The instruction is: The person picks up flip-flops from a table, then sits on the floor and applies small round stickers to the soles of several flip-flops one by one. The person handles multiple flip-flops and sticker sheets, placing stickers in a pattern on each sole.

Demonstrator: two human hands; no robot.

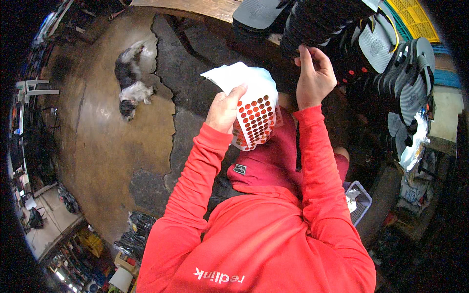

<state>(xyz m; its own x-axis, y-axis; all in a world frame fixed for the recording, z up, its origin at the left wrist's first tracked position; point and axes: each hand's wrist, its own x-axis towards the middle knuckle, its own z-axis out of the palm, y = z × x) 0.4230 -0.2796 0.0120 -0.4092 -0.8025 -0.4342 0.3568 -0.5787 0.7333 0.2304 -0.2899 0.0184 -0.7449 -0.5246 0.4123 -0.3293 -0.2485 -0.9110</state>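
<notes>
My left hand (223, 109) grips a bent white sticker sheet (244, 78) by its edge, thumb on top. Rows of small round red stickers (256, 119) cover the sheet's lower part, and some look darker or golden. Raised on the right, my right hand (315, 80) has its thumb and forefinger pinched together. Whatever may be between those fingertips is too small to make out. They are close to the lower end of a stack of dark flip-flops (312, 24); I cannot tell whether they touch it.
More grey flip-flops (413, 80) stand packed at the right, several nearby with red dots (351, 72). Yellow and green crates (415, 19) are behind them. A wooden tabletop (195, 7) runs along the far edge. A dog (132, 78) lies on the floor at left. A plastic basket (360, 202) is by my right side.
</notes>
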